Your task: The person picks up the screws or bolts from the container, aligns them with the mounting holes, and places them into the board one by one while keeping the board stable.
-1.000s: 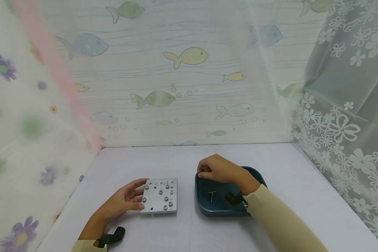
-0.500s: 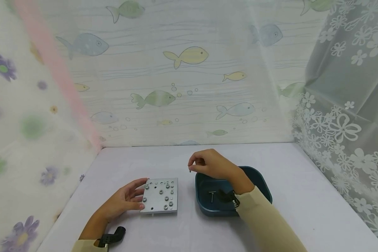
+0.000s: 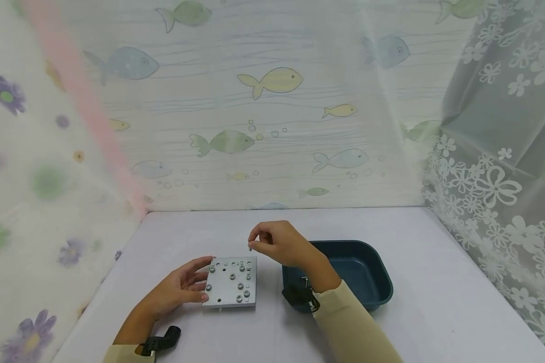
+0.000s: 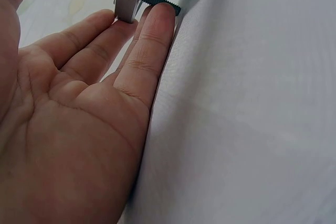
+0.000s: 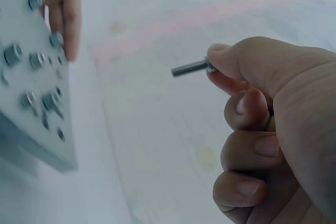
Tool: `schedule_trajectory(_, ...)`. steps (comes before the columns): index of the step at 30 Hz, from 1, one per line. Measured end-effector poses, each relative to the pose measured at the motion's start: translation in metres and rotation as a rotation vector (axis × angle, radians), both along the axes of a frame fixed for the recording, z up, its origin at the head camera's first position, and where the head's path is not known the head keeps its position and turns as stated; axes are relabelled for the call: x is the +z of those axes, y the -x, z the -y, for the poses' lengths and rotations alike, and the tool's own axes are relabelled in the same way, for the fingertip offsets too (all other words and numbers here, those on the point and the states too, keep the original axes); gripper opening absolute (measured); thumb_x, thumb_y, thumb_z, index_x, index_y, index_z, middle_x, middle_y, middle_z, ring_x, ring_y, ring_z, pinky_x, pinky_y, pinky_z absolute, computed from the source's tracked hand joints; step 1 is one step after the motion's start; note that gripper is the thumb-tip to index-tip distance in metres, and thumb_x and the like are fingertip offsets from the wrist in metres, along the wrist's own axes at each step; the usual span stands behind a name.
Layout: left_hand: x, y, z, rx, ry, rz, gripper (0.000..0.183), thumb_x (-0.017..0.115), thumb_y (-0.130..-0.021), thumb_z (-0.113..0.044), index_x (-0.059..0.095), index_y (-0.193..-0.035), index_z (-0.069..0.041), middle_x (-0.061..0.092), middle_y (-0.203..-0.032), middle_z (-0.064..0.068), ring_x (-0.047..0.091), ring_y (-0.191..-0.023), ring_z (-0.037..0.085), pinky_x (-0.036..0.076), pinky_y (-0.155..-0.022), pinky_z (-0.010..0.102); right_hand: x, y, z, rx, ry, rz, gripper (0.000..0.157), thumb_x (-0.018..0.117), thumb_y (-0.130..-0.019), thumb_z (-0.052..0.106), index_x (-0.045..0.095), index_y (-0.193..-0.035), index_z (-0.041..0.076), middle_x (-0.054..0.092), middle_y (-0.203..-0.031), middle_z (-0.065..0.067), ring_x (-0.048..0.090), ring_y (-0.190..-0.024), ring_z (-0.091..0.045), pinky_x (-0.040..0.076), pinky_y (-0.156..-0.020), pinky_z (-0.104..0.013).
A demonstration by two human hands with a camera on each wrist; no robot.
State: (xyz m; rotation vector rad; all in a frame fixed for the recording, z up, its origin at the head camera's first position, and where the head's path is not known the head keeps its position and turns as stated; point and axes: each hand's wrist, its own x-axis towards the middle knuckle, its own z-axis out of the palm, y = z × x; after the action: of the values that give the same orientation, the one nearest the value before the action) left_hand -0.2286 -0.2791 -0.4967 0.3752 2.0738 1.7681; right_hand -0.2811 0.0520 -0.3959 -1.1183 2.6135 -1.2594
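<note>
Screw [image 5: 190,68] on the move! Pinched by thumb and forefinger of the right hand [image 3: 279,244], other fingers curled, it has swung leftward from beside the blue tray [image 3: 361,275] to hover above the worktop [image 3: 250,338], near the metal plate's [image 3: 229,282] far right corner. Head in the grip, its threaded end juts out, long axis pointing plateward and slightly downward in the right wrist view. Left hand [image 3: 181,285], unmoved, holds the plate's left edge, fingers loosely spread.
</note>
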Motion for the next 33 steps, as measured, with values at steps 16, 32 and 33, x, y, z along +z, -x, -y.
schedule_trajectory(16, 0.002, -0.001, 0.0, 0.005, 0.031, -0.01, 0.096, 0.084, -0.083, -0.008, 0.03, -0.162, -0.018, 0.03, -0.168, 0.016, 0.048, -0.144, 0.039, 0.055, -0.104, 0.027, -0.023, -0.021, 0.053, -0.101, -0.007, 0.059, 0.011, 0.066, -0.103, 0.032, 0.07, -0.108, 0.023, 0.047, -0.065, 0.006, 0.046, -0.057, -0.008, 0.039, -0.051, -0.021)
schedule_trajectory(32, 0.0, 0.001, 0.004, -0.032, -0.013, -0.03, 0.096, 0.082, -0.084, -0.003, 0.028, -0.163, -0.011, 0.028, -0.167, 0.023, 0.056, -0.139, 0.033, 0.057, -0.102, 0.028, -0.058, -0.036, 0.091, -0.275, -0.128, 0.024, 0.014, 0.067, -0.101, 0.036, 0.073, -0.11, 0.027, 0.049, -0.063, 0.009, 0.043, -0.054, -0.007, 0.033, -0.048, -0.023)
schedule_trajectory(33, 0.001, 0.001, 0.004, -0.031, -0.012, -0.028, 0.096, 0.082, -0.084, -0.003, 0.028, -0.163, -0.012, 0.029, -0.167, 0.022, 0.055, -0.139, 0.033, 0.057, -0.102, 0.028, -0.059, -0.036, 0.091, -0.286, -0.131, 0.018, 0.015, 0.066, -0.102, 0.037, 0.073, -0.111, 0.027, 0.05, -0.063, 0.009, 0.043, -0.055, -0.007, 0.034, -0.048, -0.022)
